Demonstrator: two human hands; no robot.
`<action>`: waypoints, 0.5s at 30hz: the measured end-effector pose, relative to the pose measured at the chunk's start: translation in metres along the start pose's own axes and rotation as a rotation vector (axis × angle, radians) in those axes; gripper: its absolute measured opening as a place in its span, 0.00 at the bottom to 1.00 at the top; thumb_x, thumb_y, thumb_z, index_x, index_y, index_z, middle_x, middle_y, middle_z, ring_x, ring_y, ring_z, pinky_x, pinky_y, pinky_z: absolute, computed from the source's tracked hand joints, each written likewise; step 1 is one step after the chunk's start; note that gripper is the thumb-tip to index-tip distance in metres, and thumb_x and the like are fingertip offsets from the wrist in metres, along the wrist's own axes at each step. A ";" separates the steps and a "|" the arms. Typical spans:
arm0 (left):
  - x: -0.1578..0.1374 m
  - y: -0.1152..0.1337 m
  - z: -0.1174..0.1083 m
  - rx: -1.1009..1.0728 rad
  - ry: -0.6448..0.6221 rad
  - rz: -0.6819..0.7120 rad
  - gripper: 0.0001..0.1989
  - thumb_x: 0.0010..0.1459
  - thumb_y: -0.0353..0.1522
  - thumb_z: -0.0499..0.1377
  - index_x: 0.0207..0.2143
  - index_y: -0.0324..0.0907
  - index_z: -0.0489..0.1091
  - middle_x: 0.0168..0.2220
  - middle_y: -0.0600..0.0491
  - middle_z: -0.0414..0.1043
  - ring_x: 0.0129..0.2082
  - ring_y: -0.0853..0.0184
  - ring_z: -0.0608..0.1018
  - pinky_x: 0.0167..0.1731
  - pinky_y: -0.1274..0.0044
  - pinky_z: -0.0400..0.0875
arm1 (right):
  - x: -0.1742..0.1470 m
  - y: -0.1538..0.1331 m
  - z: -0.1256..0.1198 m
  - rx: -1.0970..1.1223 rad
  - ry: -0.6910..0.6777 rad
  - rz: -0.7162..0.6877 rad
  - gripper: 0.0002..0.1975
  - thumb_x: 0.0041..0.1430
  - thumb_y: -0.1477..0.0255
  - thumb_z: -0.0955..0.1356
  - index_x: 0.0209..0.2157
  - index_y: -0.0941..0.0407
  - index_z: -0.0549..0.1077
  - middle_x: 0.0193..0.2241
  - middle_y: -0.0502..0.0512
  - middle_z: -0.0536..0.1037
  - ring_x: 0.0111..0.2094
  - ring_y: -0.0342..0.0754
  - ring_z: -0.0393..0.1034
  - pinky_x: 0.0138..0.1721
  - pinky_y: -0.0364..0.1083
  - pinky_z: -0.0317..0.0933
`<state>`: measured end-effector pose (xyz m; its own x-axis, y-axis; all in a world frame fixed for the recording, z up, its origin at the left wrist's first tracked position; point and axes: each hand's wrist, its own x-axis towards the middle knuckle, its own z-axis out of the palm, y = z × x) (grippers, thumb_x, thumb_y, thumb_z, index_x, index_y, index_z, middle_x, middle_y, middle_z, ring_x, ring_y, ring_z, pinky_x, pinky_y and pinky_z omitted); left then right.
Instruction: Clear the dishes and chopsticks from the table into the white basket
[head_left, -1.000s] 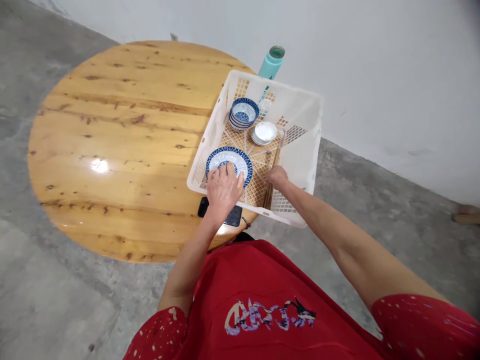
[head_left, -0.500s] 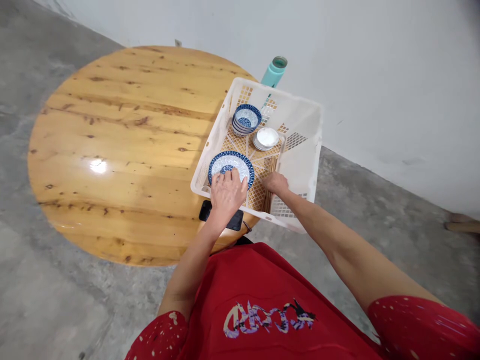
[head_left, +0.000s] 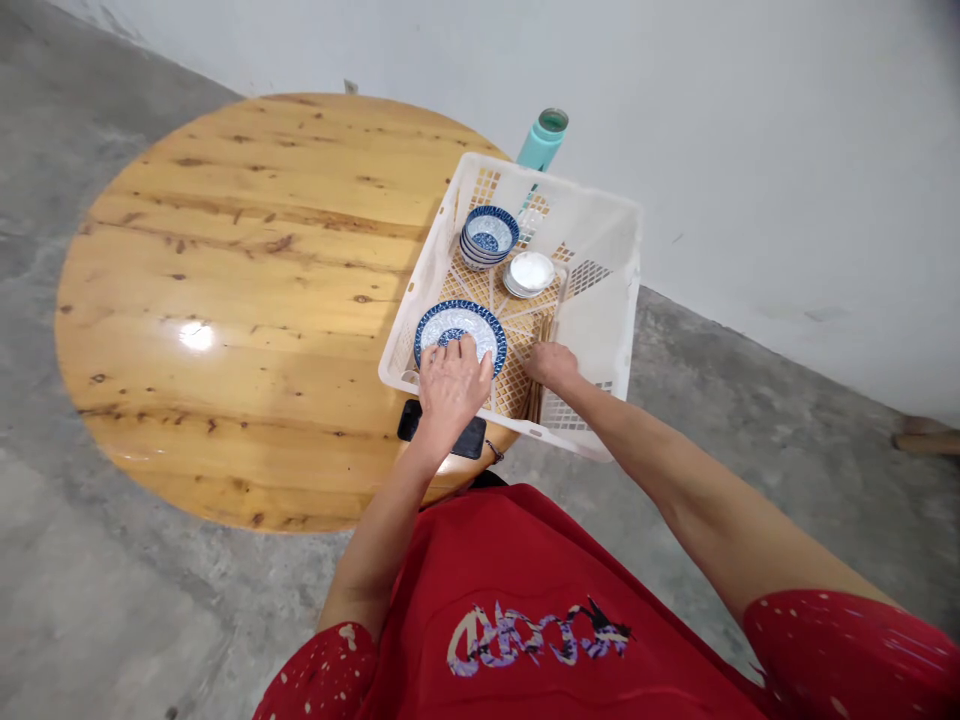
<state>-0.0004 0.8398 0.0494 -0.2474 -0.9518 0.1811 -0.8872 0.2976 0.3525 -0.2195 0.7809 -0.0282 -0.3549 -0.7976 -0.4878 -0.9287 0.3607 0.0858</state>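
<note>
A white plastic basket (head_left: pixel 628 300) holds a blue-and-white plate (head_left: pixel 480 325) in its near left part. My left hand (head_left: pixel 452 385) lies over that plate's near side with its fingers apart; whether the fingertips touch it I cannot tell. Along the basket's right side lies a bundle of chopsticks (head_left: pixel 533 402), and the closed fingers of my right hand (head_left: pixel 553 365) are around it. Farther back stand a stack of blue-patterned bowls (head_left: pixel 487 236) and, to their right, some small white dishes (head_left: pixel 531 271).
The basket sits at the right edge of a round wooden table (head_left: pixel 247 330). Behind it stands a turquoise bottle (head_left: pixel 541 143), close to the white wall (head_left: pixel 735 180). A black phone (head_left: pixel 471 440) lies near the table's front edge, partly under my left wrist.
The view has shifted very slightly. Both hands keep nearly the same places, the left over the plate and the right at the chopsticks.
</note>
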 end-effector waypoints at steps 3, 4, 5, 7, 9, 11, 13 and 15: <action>0.000 0.000 0.001 0.007 -0.004 0.002 0.18 0.73 0.39 0.47 0.48 0.38 0.71 0.41 0.40 0.79 0.44 0.55 0.80 0.53 0.65 0.65 | -0.002 0.001 -0.003 -0.026 0.011 -0.030 0.17 0.63 0.72 0.70 0.52 0.63 0.79 0.51 0.75 0.79 0.55 0.62 0.75 0.52 0.51 0.68; 0.000 0.000 0.001 0.009 -0.004 0.002 0.18 0.73 0.39 0.47 0.48 0.39 0.71 0.42 0.41 0.79 0.44 0.56 0.80 0.53 0.65 0.65 | -0.002 0.002 -0.003 -0.029 0.018 -0.037 0.16 0.63 0.72 0.71 0.51 0.63 0.79 0.49 0.75 0.79 0.54 0.62 0.75 0.51 0.50 0.69; 0.000 0.000 0.001 0.011 -0.003 0.001 0.17 0.73 0.39 0.47 0.48 0.39 0.71 0.42 0.41 0.79 0.44 0.56 0.80 0.53 0.65 0.65 | -0.002 0.003 -0.004 -0.030 0.025 -0.044 0.16 0.63 0.72 0.71 0.50 0.63 0.80 0.48 0.75 0.80 0.54 0.62 0.75 0.51 0.50 0.69; 0.001 0.000 0.001 0.009 -0.001 -0.001 0.17 0.73 0.39 0.47 0.48 0.39 0.71 0.41 0.41 0.79 0.44 0.56 0.80 0.53 0.65 0.65 | -0.003 0.003 -0.004 -0.026 0.041 -0.057 0.15 0.62 0.71 0.72 0.49 0.63 0.80 0.46 0.75 0.80 0.53 0.62 0.76 0.50 0.49 0.69; 0.001 0.000 0.000 0.004 0.001 -0.003 0.17 0.73 0.39 0.48 0.48 0.39 0.71 0.41 0.41 0.79 0.44 0.55 0.80 0.52 0.65 0.65 | -0.005 0.004 -0.003 -0.020 0.052 -0.066 0.16 0.62 0.72 0.72 0.49 0.64 0.80 0.46 0.76 0.79 0.52 0.62 0.76 0.50 0.49 0.69; 0.001 0.000 0.000 -0.001 0.002 -0.006 0.17 0.73 0.39 0.48 0.47 0.39 0.71 0.40 0.41 0.79 0.44 0.55 0.80 0.52 0.65 0.65 | -0.007 0.004 -0.003 -0.013 0.061 -0.069 0.17 0.61 0.73 0.72 0.50 0.66 0.78 0.46 0.78 0.78 0.51 0.62 0.77 0.50 0.49 0.69; 0.001 0.001 -0.001 -0.003 0.002 -0.008 0.17 0.73 0.39 0.48 0.47 0.39 0.71 0.40 0.41 0.79 0.44 0.55 0.80 0.53 0.65 0.65 | -0.010 0.004 -0.004 -0.005 0.067 -0.068 0.18 0.62 0.75 0.72 0.52 0.68 0.77 0.47 0.80 0.77 0.51 0.63 0.77 0.50 0.50 0.69; 0.001 0.000 -0.001 0.000 0.000 -0.011 0.17 0.73 0.39 0.47 0.47 0.38 0.71 0.40 0.41 0.79 0.44 0.55 0.80 0.53 0.64 0.64 | -0.011 0.006 -0.007 0.008 0.068 -0.063 0.19 0.61 0.76 0.71 0.52 0.68 0.76 0.47 0.80 0.78 0.51 0.63 0.76 0.51 0.51 0.69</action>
<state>-0.0009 0.8391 0.0503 -0.2373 -0.9552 0.1771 -0.8899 0.2868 0.3547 -0.2217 0.7878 -0.0160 -0.3024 -0.8498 -0.4317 -0.9486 0.3126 0.0492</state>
